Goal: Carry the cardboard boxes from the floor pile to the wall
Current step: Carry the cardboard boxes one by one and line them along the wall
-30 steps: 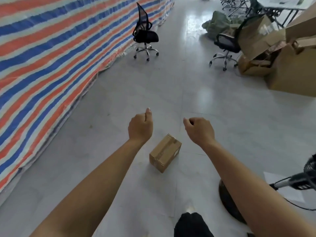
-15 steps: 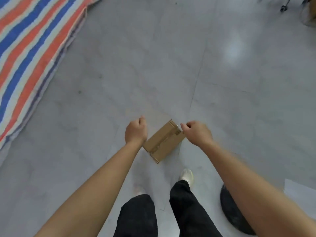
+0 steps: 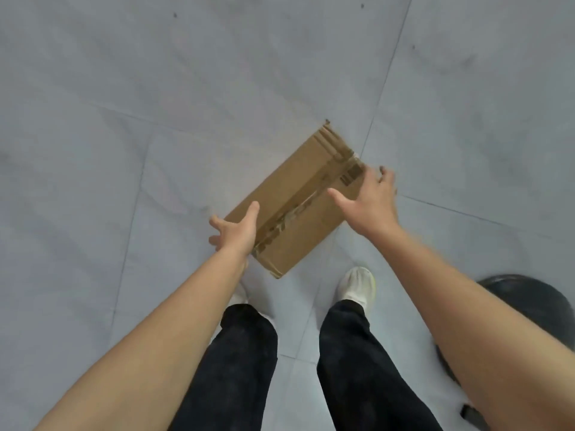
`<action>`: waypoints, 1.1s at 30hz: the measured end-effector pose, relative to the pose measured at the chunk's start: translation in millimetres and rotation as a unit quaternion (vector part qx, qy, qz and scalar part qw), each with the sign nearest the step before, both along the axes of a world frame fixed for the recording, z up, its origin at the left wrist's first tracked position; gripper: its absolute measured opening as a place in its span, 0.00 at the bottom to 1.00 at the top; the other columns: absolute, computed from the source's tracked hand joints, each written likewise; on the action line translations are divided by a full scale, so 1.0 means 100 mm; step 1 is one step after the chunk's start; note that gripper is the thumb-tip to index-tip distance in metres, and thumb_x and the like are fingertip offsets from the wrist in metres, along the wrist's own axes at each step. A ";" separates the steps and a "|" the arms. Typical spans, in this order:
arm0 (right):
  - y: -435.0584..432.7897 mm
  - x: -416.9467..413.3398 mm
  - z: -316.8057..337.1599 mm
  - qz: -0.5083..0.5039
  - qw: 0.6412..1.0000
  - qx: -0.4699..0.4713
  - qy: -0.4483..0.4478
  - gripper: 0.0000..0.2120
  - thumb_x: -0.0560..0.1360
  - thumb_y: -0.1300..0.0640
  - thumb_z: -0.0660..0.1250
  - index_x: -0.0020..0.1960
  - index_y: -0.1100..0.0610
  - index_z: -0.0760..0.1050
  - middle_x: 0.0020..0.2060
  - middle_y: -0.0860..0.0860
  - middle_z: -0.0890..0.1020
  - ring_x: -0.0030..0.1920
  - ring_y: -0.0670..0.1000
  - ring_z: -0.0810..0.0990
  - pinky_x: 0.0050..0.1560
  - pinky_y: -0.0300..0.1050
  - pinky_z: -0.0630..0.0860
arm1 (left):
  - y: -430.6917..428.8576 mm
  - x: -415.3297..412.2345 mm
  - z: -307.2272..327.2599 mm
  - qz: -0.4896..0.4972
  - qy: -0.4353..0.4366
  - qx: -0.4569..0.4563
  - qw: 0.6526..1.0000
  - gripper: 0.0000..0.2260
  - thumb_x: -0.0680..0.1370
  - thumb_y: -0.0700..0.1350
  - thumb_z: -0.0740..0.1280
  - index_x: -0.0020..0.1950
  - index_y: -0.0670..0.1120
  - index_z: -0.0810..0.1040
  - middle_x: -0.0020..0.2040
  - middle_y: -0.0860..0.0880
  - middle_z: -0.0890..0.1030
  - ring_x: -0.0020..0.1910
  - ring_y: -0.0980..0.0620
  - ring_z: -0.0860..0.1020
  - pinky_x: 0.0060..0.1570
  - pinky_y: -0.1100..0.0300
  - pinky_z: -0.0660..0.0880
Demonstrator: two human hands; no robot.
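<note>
Box: I see the cardboard box (image 3: 298, 194) on the floor (image 3: 124, 119), taped shut.
Left: my left hand (image 3: 233, 231) is spread wide at its near end.
Right: my right hand (image 3: 370, 203) is spread wide at its far end.

I am looking straight down at a pale grey tiled floor (image 3: 130, 73), its thin dark joints (image 3: 386, 82) crossing at angles. A few small dark specks (image 3: 175, 15) and faint smudges are showing on the tiles. A round black base (image 3: 529, 306) is sitting at my right, with a small dark object (image 3: 470, 413) lying near it. Soft, even light is falling.
</note>
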State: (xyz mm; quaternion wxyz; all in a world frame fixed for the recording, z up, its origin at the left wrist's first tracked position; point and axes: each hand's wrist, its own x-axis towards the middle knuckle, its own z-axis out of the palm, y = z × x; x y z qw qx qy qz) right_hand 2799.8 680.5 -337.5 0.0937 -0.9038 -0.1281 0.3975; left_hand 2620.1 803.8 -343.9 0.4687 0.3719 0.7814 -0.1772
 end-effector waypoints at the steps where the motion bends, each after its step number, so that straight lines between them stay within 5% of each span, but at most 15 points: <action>1: 0.04 0.05 -0.14 -0.014 1.000 0.003 -0.012 0.46 0.74 0.35 0.69 0.81 0.54 0.53 0.80 0.58 0.51 0.79 0.62 0.52 0.76 0.59 0.57 | -0.05 -0.02 -0.13 0.023 0.000 -0.004 1.000 0.45 0.74 0.68 0.66 0.80 0.55 0.42 0.79 0.41 0.51 0.74 0.36 0.61 0.68 0.41 0.64; 5: 0.16 0.16 -0.56 -0.033 0.999 -0.008 0.025 0.57 0.68 0.30 0.71 0.82 0.55 0.46 0.79 0.58 0.56 0.78 0.62 0.52 0.78 0.57 0.53 | -0.25 -0.07 -0.48 0.076 -0.049 0.034 0.995 0.43 0.76 0.67 0.63 0.79 0.58 0.37 0.78 0.46 0.60 0.72 0.42 0.67 0.70 0.45 0.65; 10: 0.23 -0.05 -0.32 -0.043 0.998 0.036 -0.043 0.54 0.66 0.30 0.72 0.80 0.55 0.53 0.73 0.55 0.62 0.73 0.59 0.58 0.71 0.52 0.62 | -0.35 -0.08 -0.21 0.178 -0.029 0.100 0.979 0.38 0.77 0.68 0.60 0.79 0.58 0.44 0.74 0.48 0.68 0.58 0.45 0.72 0.67 0.49 0.68; 13: 0.44 -0.14 0.29 -0.033 0.994 0.074 -0.068 0.53 0.66 0.29 0.71 0.79 0.56 0.54 0.72 0.54 0.63 0.73 0.59 0.58 0.72 0.52 0.61 | -0.23 -0.09 0.41 0.195 -0.036 0.132 0.971 0.37 0.78 0.67 0.59 0.79 0.57 0.42 0.75 0.47 0.66 0.67 0.42 0.71 0.67 0.49 0.66; 18: 1.01 -0.24 1.64 -0.033 0.987 0.137 -0.076 0.53 0.67 0.30 0.71 0.79 0.56 0.54 0.73 0.54 0.62 0.74 0.58 0.56 0.73 0.51 0.59 | 0.32 -0.11 1.71 0.226 -0.066 0.206 0.950 0.36 0.78 0.67 0.58 0.79 0.59 0.43 0.75 0.44 0.65 0.65 0.39 0.72 0.65 0.45 0.68; 22: 1.54 -0.40 3.22 -0.027 0.967 0.242 -0.070 0.52 0.67 0.30 0.72 0.79 0.56 0.53 0.74 0.54 0.62 0.75 0.58 0.55 0.74 0.51 0.58 | 0.80 -0.28 3.33 0.245 -0.088 0.278 0.924 0.37 0.76 0.70 0.56 0.78 0.63 0.40 0.75 0.43 0.63 0.66 0.37 0.72 0.65 0.42 0.70; 25: 1.79 -0.60 4.43 0.001 0.949 0.309 -0.059 0.52 0.67 0.31 0.72 0.79 0.55 0.53 0.74 0.53 0.61 0.75 0.57 0.55 0.73 0.52 0.60 | 0.93 -0.52 4.59 0.258 -0.096 0.361 0.891 0.36 0.77 0.70 0.56 0.78 0.62 0.41 0.75 0.45 0.64 0.66 0.39 0.73 0.64 0.43 0.71; 30: 2.06 -1.48 6.33 0.101 0.883 0.458 -0.026 0.53 0.66 0.31 0.73 0.79 0.55 0.55 0.73 0.53 0.64 0.74 0.58 0.58 0.74 0.53 0.60 | 0.79 -1.47 6.53 0.354 -0.082 0.533 0.764 0.37 0.77 0.67 0.61 0.78 0.61 0.43 0.79 0.48 0.57 0.74 0.41 0.65 0.68 0.41 0.67; 33: 1.99 -2.12 7.03 0.166 0.850 0.500 0.015 0.54 0.66 0.31 0.73 0.79 0.56 0.54 0.73 0.54 0.63 0.74 0.58 0.58 0.74 0.55 0.61 | 0.44 -2.07 7.18 0.386 -0.038 0.606 0.695 0.37 0.78 0.65 0.62 0.79 0.58 0.44 0.79 0.50 0.57 0.75 0.43 0.64 0.69 0.41 0.66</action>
